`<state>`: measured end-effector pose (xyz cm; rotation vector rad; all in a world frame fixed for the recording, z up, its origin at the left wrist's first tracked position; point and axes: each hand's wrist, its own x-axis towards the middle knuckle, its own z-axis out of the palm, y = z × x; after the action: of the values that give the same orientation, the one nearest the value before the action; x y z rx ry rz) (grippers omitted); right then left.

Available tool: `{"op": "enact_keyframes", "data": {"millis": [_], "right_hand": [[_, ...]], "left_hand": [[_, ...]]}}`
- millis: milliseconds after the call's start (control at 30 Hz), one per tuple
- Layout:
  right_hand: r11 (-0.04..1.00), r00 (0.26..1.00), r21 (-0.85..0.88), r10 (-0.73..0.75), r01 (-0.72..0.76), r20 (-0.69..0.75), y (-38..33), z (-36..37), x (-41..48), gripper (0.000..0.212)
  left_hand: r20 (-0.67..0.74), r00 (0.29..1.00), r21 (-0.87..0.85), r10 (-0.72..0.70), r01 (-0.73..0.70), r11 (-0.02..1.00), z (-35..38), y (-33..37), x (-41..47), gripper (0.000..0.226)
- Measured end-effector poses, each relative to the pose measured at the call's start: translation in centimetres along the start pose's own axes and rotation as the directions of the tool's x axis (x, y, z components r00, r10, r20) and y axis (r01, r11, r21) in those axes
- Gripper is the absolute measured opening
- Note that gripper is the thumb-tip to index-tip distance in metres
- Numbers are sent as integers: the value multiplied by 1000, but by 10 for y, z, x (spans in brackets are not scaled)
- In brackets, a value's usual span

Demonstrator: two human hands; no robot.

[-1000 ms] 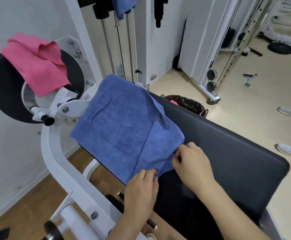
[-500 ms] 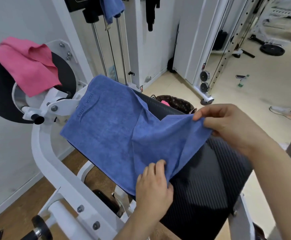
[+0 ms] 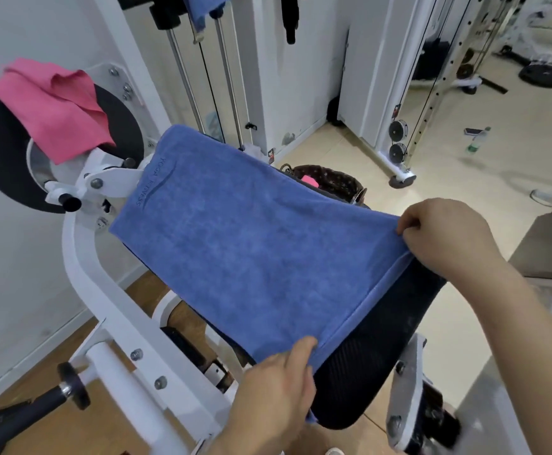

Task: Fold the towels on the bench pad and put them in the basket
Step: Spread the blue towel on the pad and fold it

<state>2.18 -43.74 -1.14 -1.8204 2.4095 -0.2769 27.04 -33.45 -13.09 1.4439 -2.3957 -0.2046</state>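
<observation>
A blue towel (image 3: 248,244) lies spread flat over the black bench pad (image 3: 376,356), covering most of it. My left hand (image 3: 278,389) pinches the towel's near corner at the pad's front edge. My right hand (image 3: 445,234) grips the towel's right corner, pulled out taut. A pink towel (image 3: 51,110) hangs over the black round pad at the upper left. The dark woven basket (image 3: 330,182) stands on the floor beyond the bench, with something pink inside. Another blue towel (image 3: 202,8) hangs from the machine at the top.
The white machine frame (image 3: 104,297) runs along the left of the bench. Cable-machine rods and a white column stand behind. A water bottle (image 3: 476,141), weight plates and someone's shoe (image 3: 550,195) are on the beige floor at the right.
My right hand has unfolded the towel's folded-over half and drawn it out to the right, so the towel now lies open and flat. My left hand kept its hold on the near corner.
</observation>
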Motion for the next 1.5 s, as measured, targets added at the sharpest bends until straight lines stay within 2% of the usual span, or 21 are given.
{"op": "enact_keyframes", "data": {"millis": [100, 167, 200, 267, 333, 400, 467, 567, 700, 767, 833, 900, 967, 1067, 1167, 1333, 1433, 1500], "right_hand": [[984, 1000, -180, -9, 13, 20, 13, 10, 1, 24], [975, 999, -219, -30, 26, -17, 18, 13, 1, 19], [979, 995, -193, -71, 58, -63, 18, 14, 1, 19], [972, 966, -44, -235, 232, -105, 13, 17, -3, 21], [902, 903, 100, -426, 420, 59, 6, 20, -13, 23], [831, 792, 120, -554, 543, 256, 6, 25, -23, 21], [764, 709, 66, -625, 642, 327, 11, 26, -29, 16], [668, 633, -97, -636, 738, 441, 23, 23, -36, 30], [526, 566, -223, -700, 821, 435, 36, 28, -44, 41], [524, 561, -213, -710, 825, 426, 38, 28, -41, 47], [515, 544, -199, -707, 834, 452, 36, 26, -39, 37], [514, 551, -212, -705, 831, 447, 37, 24, -38, 23], [522, 562, -223, -697, 823, 445, 35, 20, -35, 14], [573, 603, -205, -691, 793, 399, 31, 21, -29, 18], [628, 673, -254, -639, 736, 372, 16, 19, -19, 26], [795, 824, -249, -478, 553, 303, -6, -17, 6, 16], [906, 883, -69, -386, 417, 268, -22, -44, 26, 9], [929, 893, 62, -369, 366, 259, -38, -53, 41, 12]], "left_hand": [[85, 995, -1, 52, -52, 999, 20, 7, -1, 14], [129, 991, -59, 43, -36, 998, 26, 13, -2, 14], [148, 989, -74, 29, -18, 997, 27, 16, -3, 17], [192, 981, -77, 8, 8, 997, 30, 23, -5, 24], [243, 970, -77, -13, 33, 996, 33, 28, -5, 29], [249, 968, -89, -30, 54, 995, 36, 32, -5, 32], [258, 965, -104, -52, 81, 991, 36, 35, -6, 33], [317, 945, -82, -79, 110, 991, 33, 41, -5, 37], [326, 943, -85, -74, 107, 991, 33, 44, -9, 34], [293, 954, -137, -69, 114, 984, 36, 43, -12, 22], [267, 959, -193, -95, 150, 970, 38, 41, -14, 15], [257, 952, -271, -168, 238, 933, 36, 38, -14, 11], [246, 921, -411, -301, 381, 829, 28, 32, -15, 9], [360, 832, -560, -422, 555, 615, 19, 24, -13, 18], [417, 768, -613, -486, 633, 474, 19, 12, -10, 22], [485, 722, -677, -493, 667, 311, 14, -4, -8, 24], [417, 760, -750, -498, 598, 283, -2, -17, -6, 13], [372, 784, -787, -496, 550, 280, -16, -35, -5, 12]]}}
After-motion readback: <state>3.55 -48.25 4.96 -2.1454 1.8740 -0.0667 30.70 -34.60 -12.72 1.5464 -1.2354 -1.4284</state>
